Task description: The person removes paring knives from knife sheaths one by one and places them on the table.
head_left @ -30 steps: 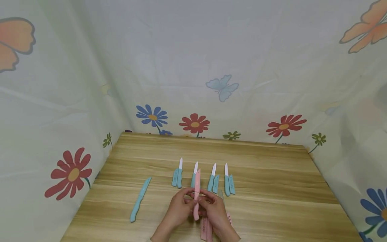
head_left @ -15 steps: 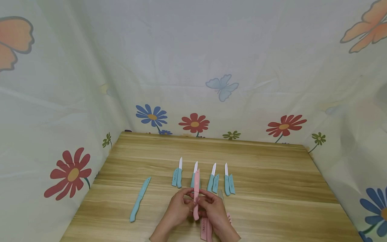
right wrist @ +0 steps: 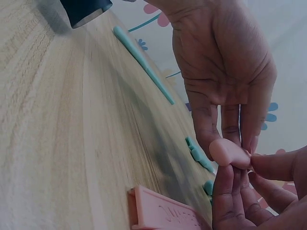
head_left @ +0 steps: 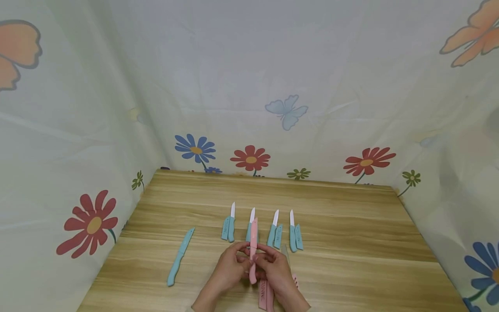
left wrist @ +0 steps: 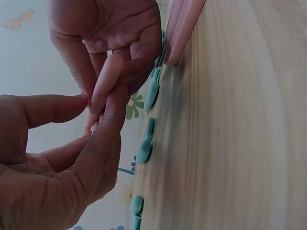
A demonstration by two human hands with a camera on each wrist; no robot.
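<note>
A pink knife in its pink sheath (head_left: 254, 236) is held up over the table, tip pointing away and handle towards me. My left hand (head_left: 233, 269) pinches it from the left, and my right hand (head_left: 277, 271) pinches it from the right, around where sheath and handle meet. In the left wrist view the handle (left wrist: 106, 81) sits between the fingertips of both hands; the right wrist view shows its rounded end (right wrist: 228, 153). Below my right hand lie a second pink sheath (head_left: 263, 297) and a pink handle (head_left: 270, 299), partly hidden by that hand.
Several teal knives with white blades, such as one knife (head_left: 293, 238) with its sheath (head_left: 298, 238), lie in a row behind the hands. A sheathed teal knife (head_left: 181, 258) lies at left. A grey blade (head_left: 286, 251) and a ridged pink piece (head_left: 295, 281) show beside my right hand.
</note>
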